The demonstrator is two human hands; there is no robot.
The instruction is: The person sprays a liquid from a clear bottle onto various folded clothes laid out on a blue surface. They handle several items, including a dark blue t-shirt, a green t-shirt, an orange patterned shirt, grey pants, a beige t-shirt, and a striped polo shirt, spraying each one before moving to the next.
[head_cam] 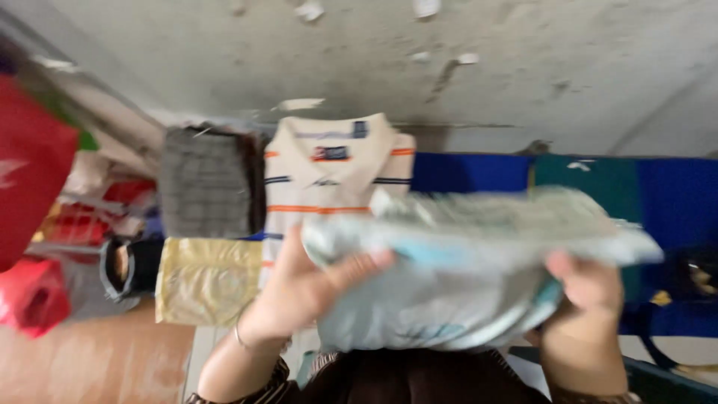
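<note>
Pale blue-grey cloth, a folded garment [464, 277], fills the lower centre of the head view and is held up between both hands above the tabletop [479, 170]. Left hand [307, 288], at 8 o'clock of the garment: thumb laid across the near face of the cloth, the remaining fingers hidden behind it, so the fingers are clamped on the garment's left edge; a thin bracelet [241, 338] circles the wrist. Right hand [587, 288], at 4 o'clock of the garment: thumb over the front of the cloth, fingers closed on its right lower edge. Motion blur softens the garment's outline, and its print cannot be read.

Behind the garment, at 11 o'clock, a cream polo shirt with orange and navy stripes [329, 176] lies flat, collar toward the far edge, its lower part covered by the held cloth. Just beside the shirt at 9 o'clock lies a folded grey checked cloth [206, 183]; nearer the viewer, below it, lies a folded yellow cloth [206, 280], its right edge touching the shirt. Blue and green covering spreads over the tabletop at 2 to 3 o'clock. Red bags [30, 224] stand at the far left, well apart from the hands. Bare grey concrete floor [449, 67] occupies the top of the view.
</note>
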